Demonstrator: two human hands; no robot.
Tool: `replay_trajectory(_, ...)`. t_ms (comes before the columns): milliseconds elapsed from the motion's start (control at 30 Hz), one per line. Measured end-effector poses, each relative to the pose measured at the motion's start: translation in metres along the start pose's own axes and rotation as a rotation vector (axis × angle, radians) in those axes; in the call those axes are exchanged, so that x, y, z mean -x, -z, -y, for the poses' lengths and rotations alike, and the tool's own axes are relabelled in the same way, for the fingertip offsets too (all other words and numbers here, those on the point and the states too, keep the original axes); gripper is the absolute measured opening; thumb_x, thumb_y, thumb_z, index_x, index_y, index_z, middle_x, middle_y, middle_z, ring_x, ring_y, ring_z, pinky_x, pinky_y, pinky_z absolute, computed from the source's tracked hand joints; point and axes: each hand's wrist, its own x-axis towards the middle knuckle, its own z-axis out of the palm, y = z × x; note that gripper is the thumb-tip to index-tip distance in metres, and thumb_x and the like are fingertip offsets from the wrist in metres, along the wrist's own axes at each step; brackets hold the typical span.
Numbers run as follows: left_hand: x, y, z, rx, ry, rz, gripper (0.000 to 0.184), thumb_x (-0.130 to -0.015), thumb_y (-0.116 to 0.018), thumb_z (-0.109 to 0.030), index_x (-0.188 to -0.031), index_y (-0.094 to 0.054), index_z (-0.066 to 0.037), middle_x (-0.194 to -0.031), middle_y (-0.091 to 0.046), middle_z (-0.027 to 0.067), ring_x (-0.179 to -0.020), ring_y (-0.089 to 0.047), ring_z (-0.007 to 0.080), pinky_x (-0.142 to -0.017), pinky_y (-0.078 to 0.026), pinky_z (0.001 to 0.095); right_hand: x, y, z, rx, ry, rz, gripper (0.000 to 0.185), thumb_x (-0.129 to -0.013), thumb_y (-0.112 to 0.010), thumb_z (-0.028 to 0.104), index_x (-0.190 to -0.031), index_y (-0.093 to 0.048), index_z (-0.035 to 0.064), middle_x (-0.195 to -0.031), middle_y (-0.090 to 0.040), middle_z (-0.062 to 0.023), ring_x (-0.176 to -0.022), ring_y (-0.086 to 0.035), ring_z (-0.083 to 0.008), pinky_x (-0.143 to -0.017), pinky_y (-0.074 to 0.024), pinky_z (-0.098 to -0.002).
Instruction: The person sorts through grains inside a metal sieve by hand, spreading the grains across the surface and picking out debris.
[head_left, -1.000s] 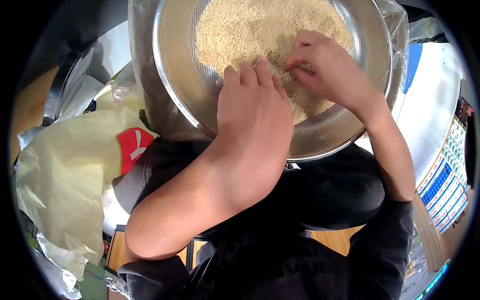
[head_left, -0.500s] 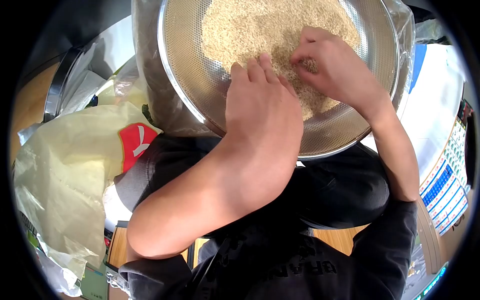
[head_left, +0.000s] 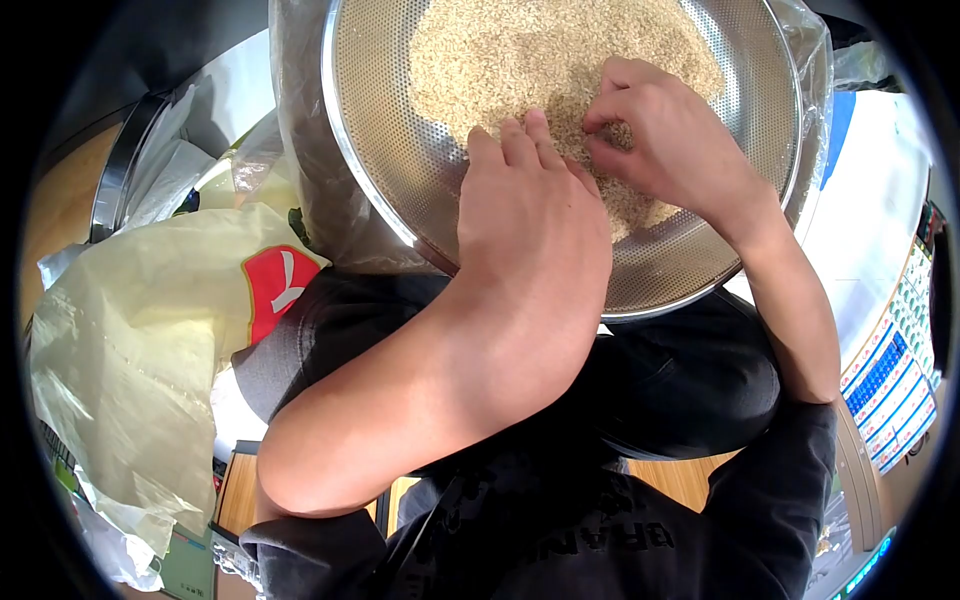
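Observation:
A round perforated metal sieve (head_left: 375, 130) rests above my lap, holding a wide heap of pale tan grain (head_left: 500, 60). My left hand (head_left: 530, 200) lies over the near part of the heap, palm down, its fingers apart and their tips at the grain. To its right, my right hand (head_left: 660, 135) is curled just over the grain, thumb and fingertips drawn toward each other. Whatever may be between those fingertips is too small to make out.
Clear plastic (head_left: 335, 215) lies under and around the sieve. At the left is a translucent yellowish bag (head_left: 130, 340) with a red emblem. A white surface (head_left: 870, 220) curves along the right, near a blue-and-white printed sheet (head_left: 890, 385). Wooden flooring (head_left: 680, 480) shows below.
The sieve, the grain and both hands appear shifted slightly to the right in the view. Both hands keep nearly the same pose over the grain.

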Motion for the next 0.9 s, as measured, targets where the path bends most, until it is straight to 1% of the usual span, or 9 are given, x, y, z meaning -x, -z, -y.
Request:
replay_trajectory(333,-0.005,-0.004,0.000,0.013,0.009,-0.013,0.071,-0.100,-0.067,-0.030,-0.160,-0.045,0.002,-0.169,-0.037,0.0275,-0.154,-0.041,0.0406,-0.125,-0.031,0.0548,-0.001,-0.002,-0.001,-0.017,-0.005,0.007,0.012,-0.085,-0.076,0.012,-0.085,-0.074,0.0005,-0.093,-0.065,-0.0127,-0.092,-0.070,-0.0333,-0.082,-0.0596,-0.0450)
replay_trajectory(433,-0.004,-0.004,0.000,-0.004,0.002,-0.006,0.071,-0.099,-0.067,-0.029,-0.160,-0.045,0.001,-0.169,-0.037,0.0270,-0.154,-0.041,0.0402,-0.124,-0.031,0.0536,0.000,0.002,-0.006,-0.088,-0.041,0.021,0.012,-0.088,-0.074,0.012,-0.089,-0.071,0.0004,-0.095,-0.064,-0.0131,-0.096,-0.069,-0.0345,-0.085,-0.0574,-0.0452)
replay_trajectory(500,-0.004,-0.005,0.000,-0.006,0.005,-0.013,0.071,-0.099,-0.067,-0.029,-0.160,-0.045,0.001,-0.169,-0.037,0.0268,-0.154,-0.041,0.0402,-0.124,-0.031,0.0532,0.003,0.005,-0.012,-0.122,-0.024,0.048,0.012,-0.093,-0.071,0.012,-0.097,-0.069,0.0006,-0.099,-0.063,-0.0144,-0.097,-0.066,-0.0353,-0.088,-0.0545,-0.0444)
replay_trajectory(633,-0.001,-0.005,-0.001,-0.024,0.012,-0.024,0.070,-0.100,-0.066,-0.029,-0.160,-0.046,-0.001,-0.169,-0.037,0.0263,-0.153,-0.042,0.0398,-0.123,-0.031,0.0527,0.008,0.017,-0.015,-0.189,-0.042,0.086,0.013,-0.099,-0.068,0.013,-0.104,-0.068,0.0007,-0.101,-0.062,-0.0155,-0.095,-0.064,-0.0339,-0.087,-0.0530,-0.0422)
replay_trajectory(700,-0.002,-0.005,0.000,-0.004,0.006,-0.011,0.070,-0.100,-0.066,-0.029,-0.160,-0.046,-0.001,-0.170,-0.037,0.0259,-0.153,-0.043,0.0391,-0.123,-0.031,0.0525,0.011,0.018,-0.017,-0.351,-0.155,0.112,0.015,-0.101,-0.067,0.015,-0.107,-0.067,0.0005,-0.100,-0.062,-0.0146,-0.092,-0.063,-0.0304,-0.085,-0.0522,-0.0402)
replay_trajectory(733,-0.003,-0.004,0.000,0.014,-0.001,0.005,0.070,-0.099,-0.066,-0.030,-0.160,-0.046,-0.001,-0.170,-0.038,0.0256,-0.153,-0.043,0.0385,-0.123,-0.031,0.0523,0.012,0.020,-0.017,-0.345,-0.153,0.114,0.015,-0.101,-0.067,0.015,-0.107,-0.067,0.0005,-0.100,-0.062,-0.0146,-0.092,-0.063,-0.0304,-0.085,-0.0522,-0.0402)
replay_trajectory(800,-0.003,-0.001,0.000,0.006,0.003,0.009,0.070,-0.099,-0.066,-0.030,-0.160,-0.047,-0.001,-0.170,-0.038,0.0252,-0.152,-0.044,0.0380,-0.123,-0.031,0.0522,0.013,0.024,-0.014,-0.394,-0.212,0.153,0.016,-0.103,-0.067,0.016,-0.109,-0.068,0.0003,-0.098,-0.062,-0.0122,-0.088,-0.062,-0.0247,-0.082,-0.0516,-0.0369)
replay_trajectory(833,-0.003,0.000,0.000,-0.005,0.006,0.018,0.070,-0.099,-0.066,-0.031,-0.160,-0.047,-0.001,-0.170,-0.038,0.0249,-0.152,-0.044,0.0376,-0.123,-0.030,0.0520,0.013,0.024,-0.016,-0.390,-0.209,0.155,0.016,-0.103,-0.067,0.016,-0.109,-0.068,0.0003,-0.098,-0.062,-0.0122,-0.088,-0.062,-0.0247,-0.082,-0.0516,-0.0369)
replay_trajectory(900,-0.006,-0.003,-0.001,-0.010,0.017,0.018,0.069,-0.100,-0.065,-0.031,-0.160,-0.047,-0.002,-0.170,-0.038,0.0247,-0.152,-0.044,0.0375,-0.123,-0.030,0.0519,0.015,0.022,-0.019,-0.516,-0.217,0.162,0.017,-0.104,-0.067,0.016,-0.110,-0.068,-0.0002,-0.096,-0.062,-0.0106,-0.085,-0.059,-0.0196,-0.079,-0.0504,-0.0336)
